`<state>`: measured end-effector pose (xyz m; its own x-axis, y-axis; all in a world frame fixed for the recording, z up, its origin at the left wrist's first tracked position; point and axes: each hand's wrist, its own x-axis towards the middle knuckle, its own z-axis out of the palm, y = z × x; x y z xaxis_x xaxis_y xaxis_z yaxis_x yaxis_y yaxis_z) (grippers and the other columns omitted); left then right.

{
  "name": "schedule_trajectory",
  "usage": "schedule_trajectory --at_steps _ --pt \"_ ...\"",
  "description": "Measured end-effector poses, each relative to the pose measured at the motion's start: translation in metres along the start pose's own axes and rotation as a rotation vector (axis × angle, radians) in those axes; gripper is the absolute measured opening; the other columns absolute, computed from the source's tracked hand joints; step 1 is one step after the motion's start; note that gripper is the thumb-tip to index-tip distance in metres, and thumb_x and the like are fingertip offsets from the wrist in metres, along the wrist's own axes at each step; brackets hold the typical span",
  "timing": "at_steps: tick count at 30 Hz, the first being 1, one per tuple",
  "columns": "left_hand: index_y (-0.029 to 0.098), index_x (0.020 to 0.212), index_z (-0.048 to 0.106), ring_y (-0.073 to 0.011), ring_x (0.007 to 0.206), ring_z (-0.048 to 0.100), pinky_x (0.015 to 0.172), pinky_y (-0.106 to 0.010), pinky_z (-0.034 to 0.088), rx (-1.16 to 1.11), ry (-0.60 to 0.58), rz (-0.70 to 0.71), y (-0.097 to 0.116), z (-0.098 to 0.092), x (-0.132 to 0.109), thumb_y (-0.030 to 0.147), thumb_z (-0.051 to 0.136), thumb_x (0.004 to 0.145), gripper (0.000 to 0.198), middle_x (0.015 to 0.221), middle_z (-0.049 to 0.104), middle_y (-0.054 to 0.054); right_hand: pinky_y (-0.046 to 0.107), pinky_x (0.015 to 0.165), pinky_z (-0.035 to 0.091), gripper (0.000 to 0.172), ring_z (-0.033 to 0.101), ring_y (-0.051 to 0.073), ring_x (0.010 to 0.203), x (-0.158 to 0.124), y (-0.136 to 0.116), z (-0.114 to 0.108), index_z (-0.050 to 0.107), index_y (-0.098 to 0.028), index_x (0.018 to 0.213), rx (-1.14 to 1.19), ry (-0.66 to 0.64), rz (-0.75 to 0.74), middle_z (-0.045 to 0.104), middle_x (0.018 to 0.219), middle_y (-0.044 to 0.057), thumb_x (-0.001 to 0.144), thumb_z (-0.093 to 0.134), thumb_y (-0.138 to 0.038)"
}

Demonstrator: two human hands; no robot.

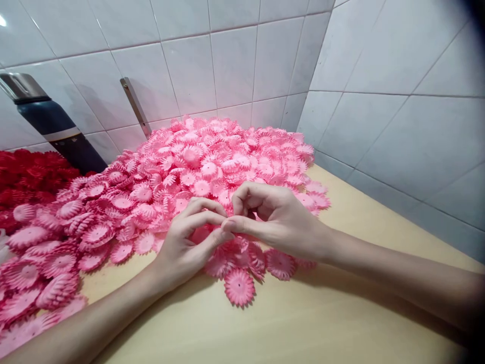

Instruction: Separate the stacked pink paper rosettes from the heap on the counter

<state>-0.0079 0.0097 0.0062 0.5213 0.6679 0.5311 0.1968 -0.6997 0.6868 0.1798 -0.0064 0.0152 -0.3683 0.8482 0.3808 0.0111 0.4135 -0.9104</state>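
My left hand (187,240) and my right hand (278,217) meet at the fingertips in the middle of the view. Both are closed in a pinch, with thumbs against curled fingers. Anything between the fingertips is hidden or too small to name. Just below them several pink scalloped discs (280,264), like fabric flower pieces, lie loose on the table. One round pink disc (239,287) rests flat nearest to me, with a small dark hole at its centre. Behind my hands rises a large heap of similar pink discs (227,146).
More pink discs (28,275) spread along the left, beside a pile of red ones (34,172). A dark blue flask (62,124) with a steel cap stands behind. A narrow metal strip (134,103) leans on the tiled wall (235,65). The table (212,328) is pale wood.
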Motion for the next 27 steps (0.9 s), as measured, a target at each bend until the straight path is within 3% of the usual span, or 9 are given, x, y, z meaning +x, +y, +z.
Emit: schedule_trajectory --at_steps 8,16,22,27 --pt "0.018 0.092 0.062 -0.0181 0.092 0.057 0.085 -0.033 0.046 -0.026 -0.082 -0.060 0.000 0.000 0.000 0.020 0.053 0.091 0.009 0.094 0.060 -0.007 0.022 0.058 0.045 0.016 0.053 0.009 0.067 0.000 -0.003 -0.002 0.057 -0.017 0.081 -0.013 -0.037 0.012 0.056 0.075 -0.002 0.080 0.071 -0.023" --pt "0.021 0.088 0.054 -0.0153 0.083 0.052 0.076 -0.029 0.043 0.008 0.036 -0.005 0.003 0.002 -0.003 0.016 0.048 0.093 0.009 0.087 0.054 -0.002 0.022 0.052 0.040 0.026 0.046 0.008 0.061 0.006 -0.005 -0.008 0.054 -0.018 0.078 0.060 -0.023 0.069 0.050 0.070 -0.004 0.069 0.079 -0.021" --pt "0.020 0.085 0.051 -0.0147 0.079 0.049 0.073 -0.029 0.040 0.020 0.086 -0.084 0.004 0.003 -0.003 0.021 0.045 0.095 0.012 0.084 0.050 -0.002 0.021 0.050 0.039 0.028 0.046 0.008 0.060 0.008 -0.006 -0.009 0.052 -0.018 0.077 0.090 -0.020 0.067 0.049 0.070 -0.005 0.069 0.079 -0.016" --pt "0.019 0.085 0.048 -0.0135 0.071 0.045 0.068 -0.029 0.039 -0.040 -0.043 -0.209 0.008 0.005 -0.003 0.027 0.040 0.097 0.017 0.080 0.048 0.000 0.021 0.049 0.035 0.028 0.041 0.007 0.059 0.009 -0.007 -0.016 0.048 -0.019 0.075 0.044 -0.064 0.080 0.044 0.066 -0.006 0.073 0.076 -0.016"
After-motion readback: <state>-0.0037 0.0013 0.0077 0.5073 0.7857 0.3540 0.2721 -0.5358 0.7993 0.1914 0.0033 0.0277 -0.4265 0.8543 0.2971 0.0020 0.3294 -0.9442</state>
